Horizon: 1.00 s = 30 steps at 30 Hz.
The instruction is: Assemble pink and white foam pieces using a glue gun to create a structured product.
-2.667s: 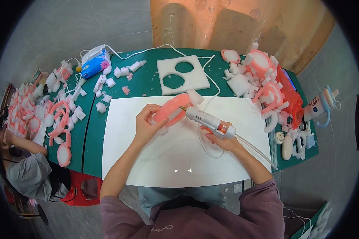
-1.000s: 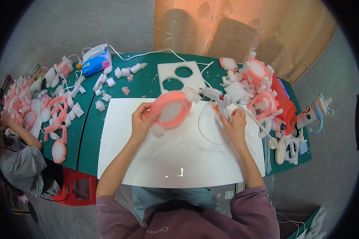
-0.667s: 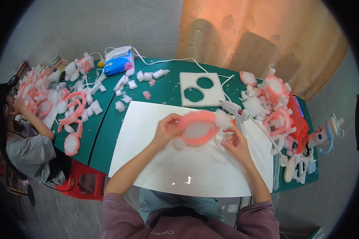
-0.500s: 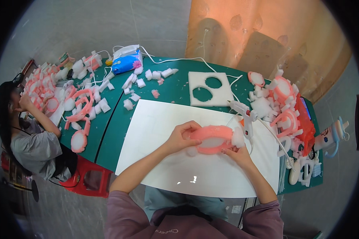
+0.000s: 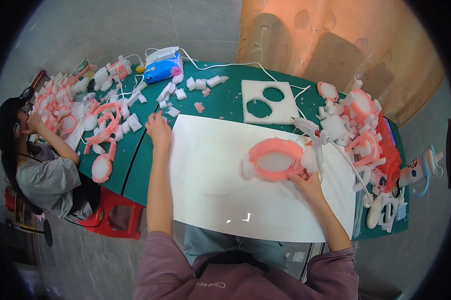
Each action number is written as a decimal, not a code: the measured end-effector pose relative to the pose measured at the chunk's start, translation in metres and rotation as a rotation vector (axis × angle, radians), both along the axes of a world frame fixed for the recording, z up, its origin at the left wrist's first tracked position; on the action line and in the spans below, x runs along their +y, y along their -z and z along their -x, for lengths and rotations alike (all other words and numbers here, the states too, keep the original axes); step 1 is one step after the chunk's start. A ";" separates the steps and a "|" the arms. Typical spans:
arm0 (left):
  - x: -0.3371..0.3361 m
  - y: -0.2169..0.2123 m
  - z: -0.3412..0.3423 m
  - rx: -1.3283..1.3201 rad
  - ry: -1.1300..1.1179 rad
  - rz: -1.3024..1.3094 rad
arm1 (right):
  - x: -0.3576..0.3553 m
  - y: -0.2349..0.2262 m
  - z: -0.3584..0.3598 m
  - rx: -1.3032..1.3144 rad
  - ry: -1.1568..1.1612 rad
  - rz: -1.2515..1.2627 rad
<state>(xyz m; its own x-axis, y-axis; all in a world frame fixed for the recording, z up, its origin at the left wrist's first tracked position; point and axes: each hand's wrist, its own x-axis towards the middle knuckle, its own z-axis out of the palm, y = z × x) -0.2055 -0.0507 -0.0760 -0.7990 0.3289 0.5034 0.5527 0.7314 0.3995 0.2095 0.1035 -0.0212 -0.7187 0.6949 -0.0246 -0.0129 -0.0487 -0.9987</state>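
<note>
A pink foam ring (image 5: 276,159) with a white spongy centre lies on the smooth white sheet (image 5: 220,185) covering the green table (image 5: 135,160) — the right hand (image 5: 305,181) rests fingers on its lower right edge. The left hand (image 5: 159,131) stretches out, loosely open and empty, near small white foam scraps (image 5: 173,112). A white glue gun (image 5: 309,131) lies just beside the ring — its cord gets lost among the foam pile (image 5: 358,125).

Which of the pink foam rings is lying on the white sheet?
The pink ring beside the right hand, alone on the white sheet; all the others lie in piles on the green table.
</note>
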 end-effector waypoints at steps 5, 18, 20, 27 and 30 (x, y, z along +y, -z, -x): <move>0.012 -0.041 -0.030 0.054 0.210 -0.390 | -0.002 0.001 -0.002 0.005 0.005 -0.063; 0.041 -0.084 -0.190 -0.073 1.112 -0.693 | -0.013 0.001 0.009 -0.025 -0.016 -0.604; 0.040 -0.086 -0.192 -0.307 1.051 -0.798 | -0.016 0.000 0.009 -0.004 -0.022 -0.570; 0.047 -0.069 -0.131 -0.690 0.863 -0.999 | -0.017 -0.007 0.007 -0.043 -0.014 -0.580; 0.047 -0.067 -0.125 -0.760 0.759 -1.017 | -0.016 -0.007 0.007 -0.044 -0.016 -0.614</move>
